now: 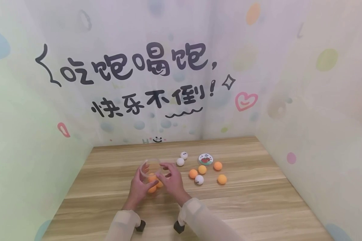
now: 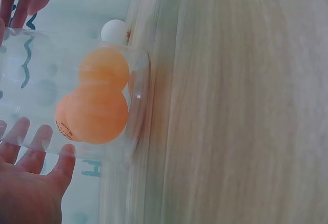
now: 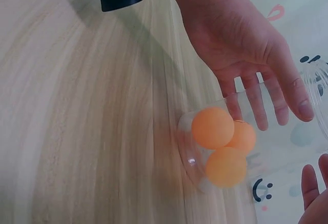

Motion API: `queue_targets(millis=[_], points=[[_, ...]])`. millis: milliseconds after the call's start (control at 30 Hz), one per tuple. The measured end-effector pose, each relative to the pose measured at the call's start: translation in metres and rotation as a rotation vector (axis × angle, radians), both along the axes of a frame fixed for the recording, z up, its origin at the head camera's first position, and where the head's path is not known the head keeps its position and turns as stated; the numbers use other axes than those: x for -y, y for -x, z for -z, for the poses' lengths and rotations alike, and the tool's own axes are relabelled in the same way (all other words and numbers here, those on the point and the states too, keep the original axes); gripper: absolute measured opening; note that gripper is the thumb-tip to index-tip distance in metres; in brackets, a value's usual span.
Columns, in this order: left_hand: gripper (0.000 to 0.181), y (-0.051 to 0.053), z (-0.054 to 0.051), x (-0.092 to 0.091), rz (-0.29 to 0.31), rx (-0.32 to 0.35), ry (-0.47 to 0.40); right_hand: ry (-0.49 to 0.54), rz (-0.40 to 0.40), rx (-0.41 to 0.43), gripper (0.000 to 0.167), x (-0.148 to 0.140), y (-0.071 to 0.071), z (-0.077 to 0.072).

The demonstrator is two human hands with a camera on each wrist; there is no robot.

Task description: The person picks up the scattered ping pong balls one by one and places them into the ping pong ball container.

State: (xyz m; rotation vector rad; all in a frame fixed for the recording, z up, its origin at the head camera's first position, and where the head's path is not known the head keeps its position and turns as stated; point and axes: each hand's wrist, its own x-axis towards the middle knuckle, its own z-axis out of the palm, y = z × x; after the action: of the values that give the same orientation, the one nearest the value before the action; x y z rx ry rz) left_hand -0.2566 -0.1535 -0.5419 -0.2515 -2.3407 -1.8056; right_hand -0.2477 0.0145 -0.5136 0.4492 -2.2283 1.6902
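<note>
A clear plastic jar stands on the table with three orange table tennis balls at its bottom. My left hand grips the jar from the left, its thumb across the near side and fingers spread on the wall. In the right wrist view, the left hand has its thumb near the threaded rim. My right hand holds the jar's upper right side near the rim, thumb in front. Only some right fingers show in the left wrist view.
Right of the jar lie several loose orange balls and a white ball. Two more white balls sit farther back. A round lid with a red picture lies among them. Printed walls enclose the wooden table.
</note>
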Motion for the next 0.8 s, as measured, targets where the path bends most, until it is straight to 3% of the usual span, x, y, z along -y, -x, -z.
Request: queue_targets(millis=[233,500,600,800], points=[[0.094,0.001,0.000,-0.002,0.006,-0.010,-0.008,0.033,-0.011,0.008,0.042,-0.004,-0.004,0.006],[0.089,-0.018,-0.031,-0.008,0.031,-0.002,-0.011,0.009,0.009,0.007,0.042,-0.013,-0.006,0.014],[0.088,-0.021,-0.036,-0.009,0.026,-0.004,0.000,0.009,0.017,-0.001,0.041,-0.016,-0.006,0.017],[0.090,-0.021,-0.036,-0.009,0.013,0.006,0.019,0.004,0.064,0.020,0.041,-0.024,-0.006,0.023]])
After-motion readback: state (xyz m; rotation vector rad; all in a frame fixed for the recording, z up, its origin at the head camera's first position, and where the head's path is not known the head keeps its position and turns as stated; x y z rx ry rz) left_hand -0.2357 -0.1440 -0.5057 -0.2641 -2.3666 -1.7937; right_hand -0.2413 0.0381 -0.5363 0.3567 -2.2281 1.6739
